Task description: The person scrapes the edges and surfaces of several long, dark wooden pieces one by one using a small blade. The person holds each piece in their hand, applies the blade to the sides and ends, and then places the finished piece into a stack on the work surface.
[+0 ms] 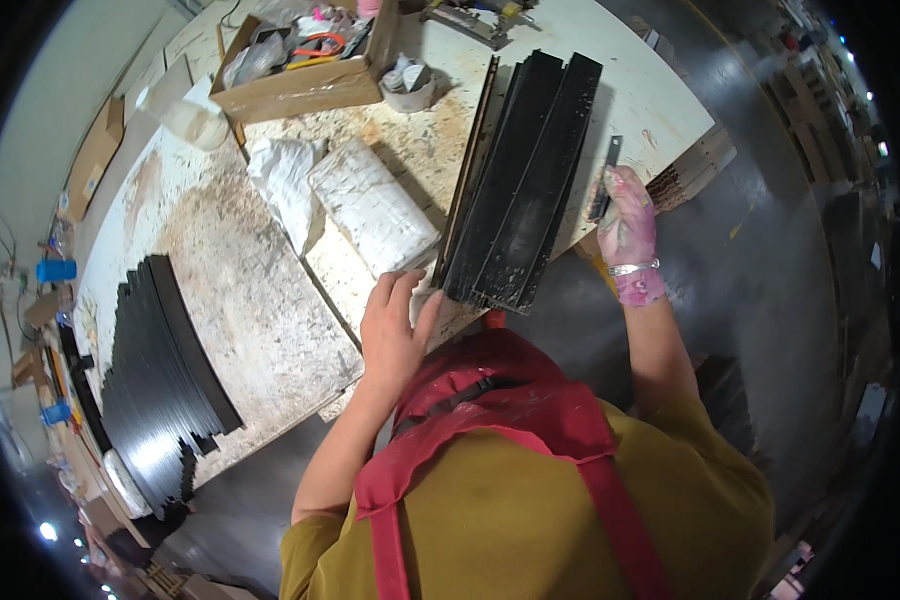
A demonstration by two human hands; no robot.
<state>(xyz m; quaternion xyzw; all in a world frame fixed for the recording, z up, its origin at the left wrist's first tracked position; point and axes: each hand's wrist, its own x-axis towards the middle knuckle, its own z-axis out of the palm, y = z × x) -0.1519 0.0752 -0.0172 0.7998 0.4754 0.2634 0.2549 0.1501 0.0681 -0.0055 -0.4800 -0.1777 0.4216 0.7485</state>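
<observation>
My right hand, in a stained pink and white glove, is closed around a thin, flat metal tool with a hole near its top end. It is held upright off the right edge of the table. My bare left hand lies at the table's front edge with thumb and fingers apart, holding nothing. Its fingertips are close to a white wrapped block and the near end of a bundle of long black strips. The bundle lies lengthwise on the table, its near end speckled with pale flecks.
Many black strips lie fanned at the left. Crumpled white wrapping sits beside the block. Farther back are a cardboard box of tools and bags, a small tub, a clear plastic container and a nail-gun-like tool.
</observation>
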